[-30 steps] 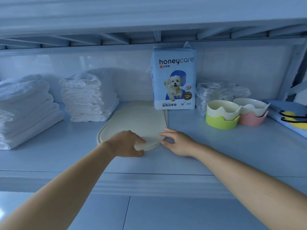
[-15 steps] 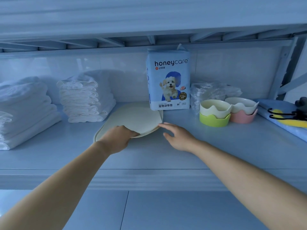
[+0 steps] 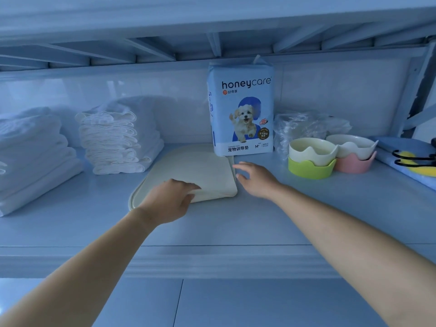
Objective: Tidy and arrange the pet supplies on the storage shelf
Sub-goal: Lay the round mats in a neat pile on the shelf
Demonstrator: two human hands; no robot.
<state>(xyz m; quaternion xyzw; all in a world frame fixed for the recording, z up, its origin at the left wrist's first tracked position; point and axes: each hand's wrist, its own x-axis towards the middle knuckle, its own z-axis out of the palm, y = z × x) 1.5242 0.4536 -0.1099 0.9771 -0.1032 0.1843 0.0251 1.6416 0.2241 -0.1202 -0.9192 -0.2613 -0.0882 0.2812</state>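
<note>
Pinching cream mat (image 3: 200,168): left grip (image 3: 168,201); right grip (image 3: 257,179) spread beside; honeycare pack (image 3: 243,109) behind

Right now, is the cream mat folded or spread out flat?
Folded: the left hand grips a top layer doubled over the cream mat, whose rimmed lower layer peeks out at the near-left corner.

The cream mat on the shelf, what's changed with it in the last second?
The left hand, gripping the near edge of the cream mat, folded it over the rest. The right hand let go and now sits open beside the mat's right edge. Pad pack, bowls and towel stacks stayed put.
</note>
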